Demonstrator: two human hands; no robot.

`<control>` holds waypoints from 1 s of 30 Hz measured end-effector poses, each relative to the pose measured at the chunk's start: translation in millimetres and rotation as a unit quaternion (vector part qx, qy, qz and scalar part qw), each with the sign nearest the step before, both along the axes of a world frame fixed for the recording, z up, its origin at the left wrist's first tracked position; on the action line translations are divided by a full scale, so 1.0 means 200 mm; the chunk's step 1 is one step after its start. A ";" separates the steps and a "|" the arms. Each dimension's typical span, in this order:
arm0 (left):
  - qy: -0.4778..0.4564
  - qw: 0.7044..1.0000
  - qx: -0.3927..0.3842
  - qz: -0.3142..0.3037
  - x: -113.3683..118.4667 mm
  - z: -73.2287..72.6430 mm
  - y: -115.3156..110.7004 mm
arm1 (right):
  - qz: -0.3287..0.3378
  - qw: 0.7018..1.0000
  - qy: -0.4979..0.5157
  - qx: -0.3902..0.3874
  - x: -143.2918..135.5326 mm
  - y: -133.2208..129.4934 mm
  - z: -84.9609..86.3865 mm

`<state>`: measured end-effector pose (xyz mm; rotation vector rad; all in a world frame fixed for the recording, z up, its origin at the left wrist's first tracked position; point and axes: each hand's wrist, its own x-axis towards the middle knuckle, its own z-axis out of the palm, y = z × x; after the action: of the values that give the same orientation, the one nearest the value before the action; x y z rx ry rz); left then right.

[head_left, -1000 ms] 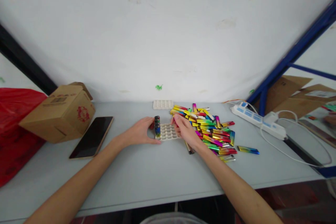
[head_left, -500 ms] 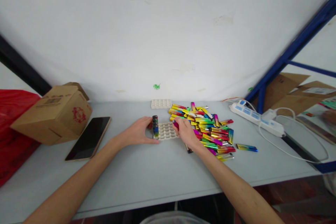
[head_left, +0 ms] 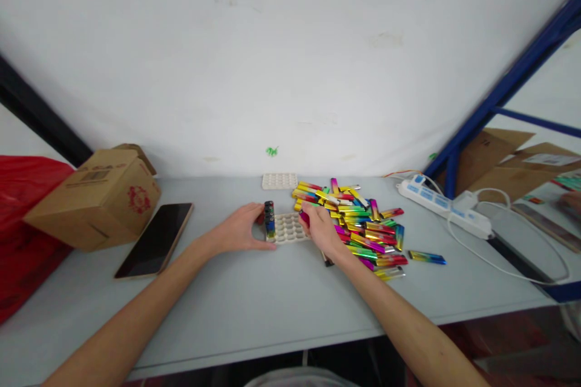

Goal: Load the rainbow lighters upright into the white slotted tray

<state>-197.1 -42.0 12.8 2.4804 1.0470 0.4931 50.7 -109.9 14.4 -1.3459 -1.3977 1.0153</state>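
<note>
A white tray with rows of round holes lies on the table in front of me. Along its left end stands a row of several upright lighters with black tops. My left hand curls around that end, thumb along the front edge and fingers behind the row. Over the tray's right side, my right hand pinches a magenta lighter; its lower part is hidden by the fingers. To the right of that hand spreads a pile of shiny multicoloured lighters, partly covered by my wrist.
A second white tray sits by the wall. At left are a dark tablet, a cardboard box and a red bag. A white power strip with cables lies at right. Another person's hand shows at the far right edge.
The view has shifted slightly. Both hands keep almost the same place at the tray, and the magenta lighter stays in my right hand.
</note>
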 end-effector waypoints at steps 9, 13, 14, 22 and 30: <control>-0.002 1.000 -0.009 -0.004 0.00 0.00 0.00 | -0.014 0.999 -0.040 0.024 0.01 0.01 -0.03; 0.004 1.000 -0.010 -0.006 0.00 0.01 0.00 | -0.008 0.999 -0.020 0.029 0.01 0.00 -0.02; 0.004 1.000 -0.009 -0.006 0.00 0.01 0.00 | 0.001 0.999 -0.013 0.038 0.01 0.00 -0.01; 0.001 1.000 -0.007 -0.007 -0.01 -0.01 0.01 | 0.111 0.987 -0.048 0.109 0.02 -0.04 0.02; -0.001 1.000 -0.020 -0.014 -0.02 -0.03 0.03 | 0.029 0.961 -0.136 0.238 0.02 -0.04 0.03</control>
<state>-201.7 -35.2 7.6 2.4551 1.0105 0.4623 54.2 -118.0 20.0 -1.1115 -1.7598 0.4866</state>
